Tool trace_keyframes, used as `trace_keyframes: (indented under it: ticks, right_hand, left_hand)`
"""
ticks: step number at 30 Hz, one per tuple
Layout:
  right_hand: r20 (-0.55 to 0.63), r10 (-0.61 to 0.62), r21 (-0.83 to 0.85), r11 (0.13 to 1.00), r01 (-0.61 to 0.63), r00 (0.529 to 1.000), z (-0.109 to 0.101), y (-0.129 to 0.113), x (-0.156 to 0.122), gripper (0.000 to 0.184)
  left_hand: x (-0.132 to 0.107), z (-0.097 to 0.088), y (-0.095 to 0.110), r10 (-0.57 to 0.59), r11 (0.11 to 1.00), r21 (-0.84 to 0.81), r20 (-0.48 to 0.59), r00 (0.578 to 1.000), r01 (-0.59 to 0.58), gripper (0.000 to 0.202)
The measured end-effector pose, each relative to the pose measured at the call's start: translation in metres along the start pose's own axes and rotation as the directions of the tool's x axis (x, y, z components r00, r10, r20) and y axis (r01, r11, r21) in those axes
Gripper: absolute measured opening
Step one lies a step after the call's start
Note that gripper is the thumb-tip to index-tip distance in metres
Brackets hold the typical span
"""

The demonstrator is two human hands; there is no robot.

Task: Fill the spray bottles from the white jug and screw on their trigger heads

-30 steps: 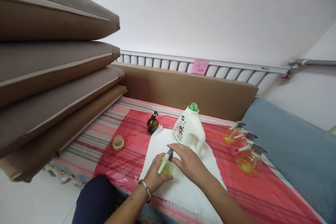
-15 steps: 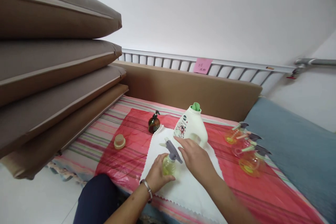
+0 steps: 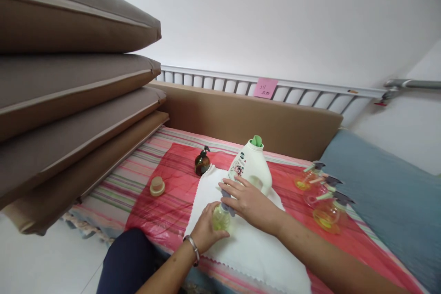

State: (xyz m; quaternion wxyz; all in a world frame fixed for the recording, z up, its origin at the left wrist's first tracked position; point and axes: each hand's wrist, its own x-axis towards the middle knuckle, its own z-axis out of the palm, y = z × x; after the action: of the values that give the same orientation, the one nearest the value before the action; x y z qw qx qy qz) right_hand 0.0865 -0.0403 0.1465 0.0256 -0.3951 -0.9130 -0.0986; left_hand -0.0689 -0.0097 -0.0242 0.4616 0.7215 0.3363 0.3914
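Note:
My left hand [image 3: 206, 230] is wrapped round the clear body of a small spray bottle [image 3: 221, 221] holding pale yellow liquid. It stands upright over a white cloth [image 3: 251, 257]. From the right, my right hand [image 3: 251, 202] reaches across with its fingers over the bottle's grey spray head [image 3: 227, 198], mostly hiding it. Just behind the hands is a white detergent jug [image 3: 257, 165] with its green spout uncovered. A brown pump bottle [image 3: 202, 164] is behind and to the left. Farther left lies a translucent cap [image 3: 157, 186].
Several spray bottles [image 3: 325, 217] with yellow or pink tints line the right side of the red plastic sheet [image 3: 182, 193]. Stacked cushions [image 3: 79, 73] rise high on the left. A long brown pad [image 3: 248, 117] and a metal rail [image 3: 220, 83] border the back.
My right hand has moved left and closed over the grey spray head, which showed plainly before. My left hand keeps its hold on the bottle.

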Motion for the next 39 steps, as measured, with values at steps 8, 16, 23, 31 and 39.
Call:
trace_keyframes:
  ticks: [8,16,23,31,39]
  right_hand:
    - [0.14,0.197,-0.057,0.98,-0.191,0.97,-0.016,-0.008,0.019,0.025]
    - [0.195,0.564,-0.008,0.819,-0.574,0.803,0.011,-0.014,0.032,0.024]
    - [0.206,0.581,0.215,0.758,-0.615,0.788,0.017,0.0,0.029,0.035]
    - [0.073,0.105,0.16,0.98,-0.116,0.992,-0.007,0.0,-0.006,0.047]
    - [0.116,0.021,0.122,0.992,-0.035,0.993,-0.002,0.009,-0.003,0.036]
  left_hand:
    - [0.0,0.001,0.0,-0.004,1.0,0.016,0.008,1.0,0.004,0.077]
    - [0.0,0.002,0.003,0.01,0.999,0.047,0.017,1.0,-0.011,0.082]
    - [-0.003,-0.003,0.008,0.009,0.999,0.035,0.034,0.999,-0.01,0.077]
    - [-0.001,-0.001,-0.001,0.011,1.0,0.021,0.013,1.0,-0.011,0.078]
    - [-0.002,0.001,-0.004,0.035,0.999,0.018,0.002,0.999,-0.035,0.077]
